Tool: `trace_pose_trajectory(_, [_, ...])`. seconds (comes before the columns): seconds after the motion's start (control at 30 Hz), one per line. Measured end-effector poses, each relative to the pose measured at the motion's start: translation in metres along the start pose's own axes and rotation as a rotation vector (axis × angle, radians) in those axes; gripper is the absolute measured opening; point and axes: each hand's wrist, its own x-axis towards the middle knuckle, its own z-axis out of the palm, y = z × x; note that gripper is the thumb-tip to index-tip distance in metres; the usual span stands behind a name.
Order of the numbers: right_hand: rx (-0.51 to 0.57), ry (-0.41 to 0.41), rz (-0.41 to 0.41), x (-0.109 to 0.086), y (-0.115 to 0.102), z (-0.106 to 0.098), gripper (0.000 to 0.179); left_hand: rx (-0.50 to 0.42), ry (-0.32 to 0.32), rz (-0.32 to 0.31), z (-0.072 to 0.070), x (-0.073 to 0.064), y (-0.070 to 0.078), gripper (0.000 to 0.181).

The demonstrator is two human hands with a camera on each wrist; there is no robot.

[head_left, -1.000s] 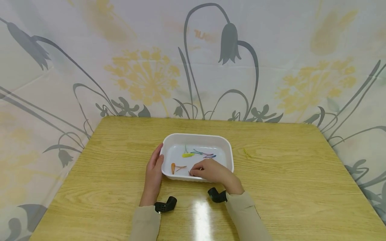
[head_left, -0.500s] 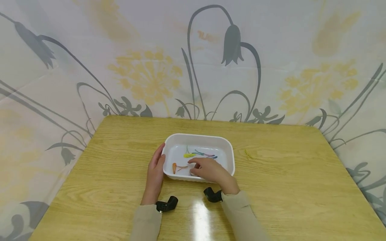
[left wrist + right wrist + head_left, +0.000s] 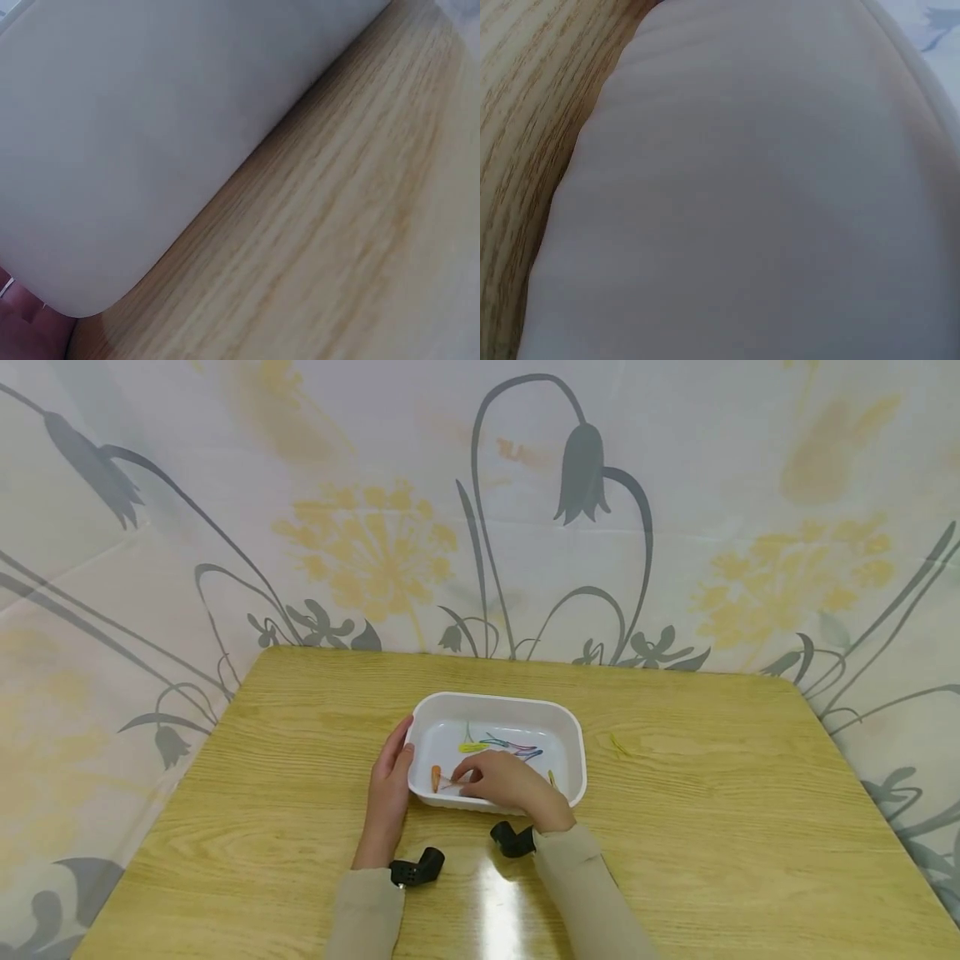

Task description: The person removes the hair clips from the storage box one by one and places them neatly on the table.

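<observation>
So the orange clip (image 3: 436,779) is lying near the left end of the white tray (image 3: 495,697), prongs toward the right hand (image 3: 504,778). I'd bet it's featherlight, springy and a bit slick, so I'd pinch the wide end by its edges. Right fingers are bent with their tips at the prongs; can't tell from here if they've got hold. Left hand (image 3: 390,770) lies against the tray's end, fingers pretty straight. Also inside: yellow clip (image 3: 472,747), teal clip (image 3: 492,741), blue clip (image 3: 531,754).

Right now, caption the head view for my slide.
Left hand against the white tray, right hand inside it beside an orange clip.
</observation>
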Motion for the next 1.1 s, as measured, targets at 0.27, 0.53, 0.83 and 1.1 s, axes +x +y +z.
trace_pose_trajectory(0.27, [-0.037,-0.098,-0.033,0.002,0.001,-0.002,0.03,0.043,0.018,0.024,0.003,-0.001,0.001,0.032])
trace_pose_trajectory(0.53, [0.017,-0.133,-0.066,-0.001,0.004,-0.006,0.026,0.072,0.049,0.043,0.004,0.0,0.002,0.032])
trace_pose_trajectory(0.83, [0.074,0.023,-0.117,-0.011,0.004,-0.009,0.025,0.075,0.049,0.051,0.004,0.001,0.001,0.032])
trace_pose_trajectory(1.1, [-0.033,0.273,-0.116,-0.03,0.0,-0.018,0.021,0.06,0.055,0.09,0.006,0.001,-0.001,0.031])
